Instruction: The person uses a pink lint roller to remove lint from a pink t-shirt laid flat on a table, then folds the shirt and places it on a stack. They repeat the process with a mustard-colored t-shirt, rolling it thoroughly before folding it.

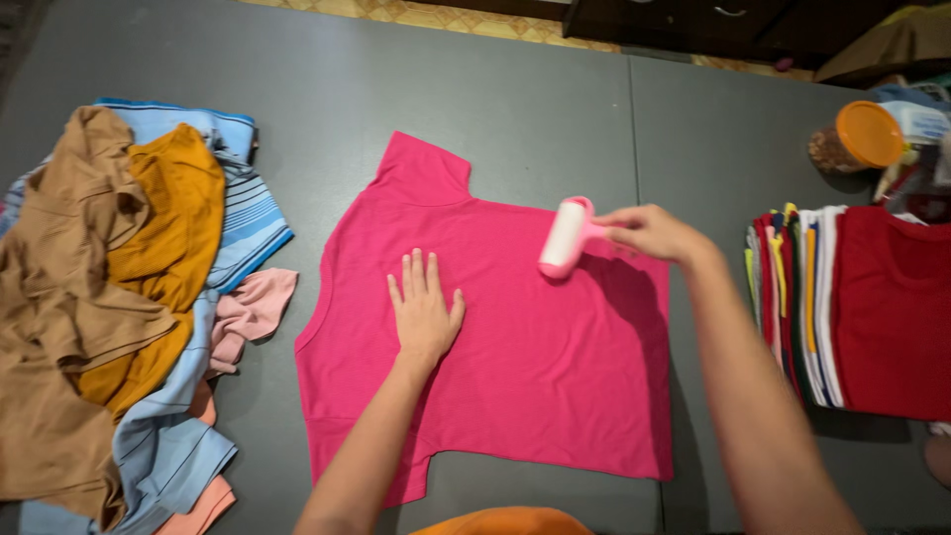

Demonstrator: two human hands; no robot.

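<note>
Two bare hands are seen over a pink T-shirt (535, 347) that is spread flat on a dark grey table (515, 109). The left hand (424, 309) is laid palm down on the middle of the shirt, fingers stretched out and slightly spread, nothing gripped in it; the cloth is pressed against the table beneath it. The right hand (649, 233) is closed around the pink handle of a lint roller (566, 238), whose white drum is tilted and set at the shirt's upper edge, just beside the right hand and a little up and to the right of the left hand's fingertips. Whether the drum is touching the cloth or held just above it cannot be told. The two hands are kept apart, with the roller between them.

The shirt is laid with one short sleeve pointing toward the far side of the table and the other toward the near edge; its hem is turned toward the right.

To the left of the shirt, well apart from both hands, a loose heap of garments (129, 297) is piled: brown, mustard, blue striped and pale pink cloth. To the right, beyond the right forearm, a neat stack of folded shirts (862, 307) is set, a red one on top. Behind that stack a jar with an orange lid (864, 134) is lying on its side.
</note>
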